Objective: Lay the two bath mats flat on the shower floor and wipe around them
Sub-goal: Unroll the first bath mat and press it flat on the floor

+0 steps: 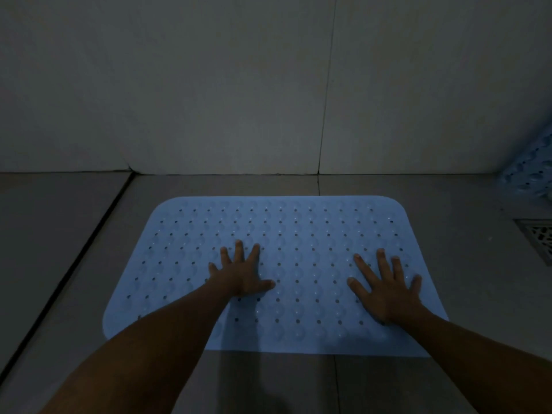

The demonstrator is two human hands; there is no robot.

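- I see the blue bath mat [298, 234] lying spread on the shower floor [466, 252] in the centre of the frame, its long side running left to right, all four rounded corners down as far as I can tell.
- My left hand [239, 277] rests palm-down on the mat left of centre, fingers straight and spread; my right hand [385, 291] does the same toward the lower right of the mat. Neither grips anything; both press flat.
- I judge the mat to be thin, light and floppy, rubbery rather than stiff. The rows of small holes and round bumps suggest suction cups beneath, so it likely clings once pressed and resists sliding.
- To shift it I would pinch a corner or a short edge and peel it up, not push it; flat palms suit smoothing it down.
- The second mat [528, 171] shows only as a blue perforated patch at the right edge of the frame, seemingly leaning up against the wall; it is not yet laid.
- The floor is grey tile, probably slick when wet. A floor drain [537, 237] sits at the right edge, just beyond the mat, and a dark groove [74, 258] runs diagonally at the left.
- Pale tiled walls [209, 85] fill the upper frame; the light is dim.
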